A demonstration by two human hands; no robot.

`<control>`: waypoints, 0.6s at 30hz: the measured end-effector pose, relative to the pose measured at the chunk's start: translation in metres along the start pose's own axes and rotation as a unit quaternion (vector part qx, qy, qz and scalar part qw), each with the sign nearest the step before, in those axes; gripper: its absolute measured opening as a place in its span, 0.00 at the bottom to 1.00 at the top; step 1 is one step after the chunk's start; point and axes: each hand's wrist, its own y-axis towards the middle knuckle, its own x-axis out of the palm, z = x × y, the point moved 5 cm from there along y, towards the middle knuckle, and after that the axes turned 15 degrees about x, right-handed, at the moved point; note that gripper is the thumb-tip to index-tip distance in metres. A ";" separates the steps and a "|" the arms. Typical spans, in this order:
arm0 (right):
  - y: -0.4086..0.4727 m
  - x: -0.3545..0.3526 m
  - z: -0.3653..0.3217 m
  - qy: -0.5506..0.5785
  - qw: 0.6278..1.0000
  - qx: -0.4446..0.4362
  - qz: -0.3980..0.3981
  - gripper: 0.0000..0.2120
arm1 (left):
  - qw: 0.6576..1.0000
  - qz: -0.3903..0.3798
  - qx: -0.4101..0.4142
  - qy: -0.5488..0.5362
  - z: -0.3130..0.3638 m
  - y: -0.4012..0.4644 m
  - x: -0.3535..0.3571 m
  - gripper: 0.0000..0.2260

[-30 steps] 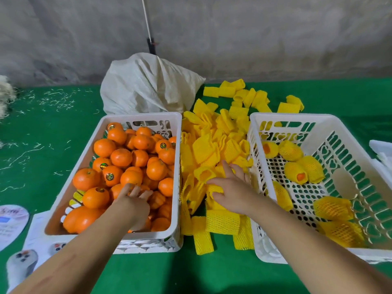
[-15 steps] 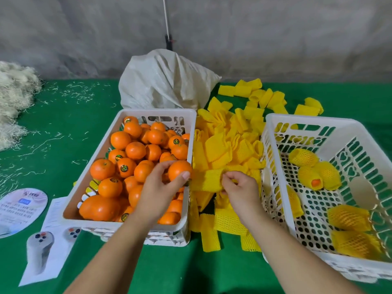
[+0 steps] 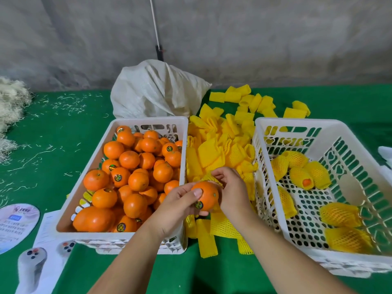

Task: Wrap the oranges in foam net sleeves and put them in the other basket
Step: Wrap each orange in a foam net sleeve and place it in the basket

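We judged the task barely begun: our left hand (image 3: 176, 205) gripped an orange (image 3: 205, 195) and our right hand (image 3: 231, 187) pinched a foam net sleeve (image 3: 209, 178) against it, between the full basket (image 3: 148, 122) and the other basket (image 3: 297, 124), which held about seven wrapped oranges (image 3: 339, 214).

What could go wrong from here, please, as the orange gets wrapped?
The left hand grips the orange above the gap between the baskets; if it slips, it may drop onto the loose sleeves rather than into the right basket. The right hand pinches only an edge of a sleeve, so the sleeve could bunch up or slide off.
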 end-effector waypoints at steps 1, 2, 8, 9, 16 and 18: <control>0.002 -0.002 0.001 0.008 1.000 0.020 -0.008 0.14 | 1.000 0.022 0.010 -0.002 -0.002 0.000 -0.001 0.37; 0.002 -0.005 0.000 0.015 0.999 0.033 -0.017 0.13 | 0.999 0.039 0.025 0.006 -0.003 0.000 -0.001 0.36; -0.018 -0.027 -0.016 0.067 0.997 0.022 0.002 0.06 | 0.979 0.115 0.118 0.124 -0.005 -0.001 0.004 0.26; -0.023 -0.027 -0.019 0.052 0.999 0.011 0.011 0.05 | 0.975 0.138 0.128 0.116 -0.005 -0.002 0.003 0.27; -0.039 -0.023 -0.037 0.004 0.995 -0.089 0.047 0.07 | 0.974 -0.024 0.112 0.198 -0.012 -0.003 0.006 0.33; -0.036 -0.025 -0.041 -0.047 0.993 -0.102 0.032 0.08 | 0.978 -0.040 0.115 0.169 -0.014 -0.004 0.005 0.34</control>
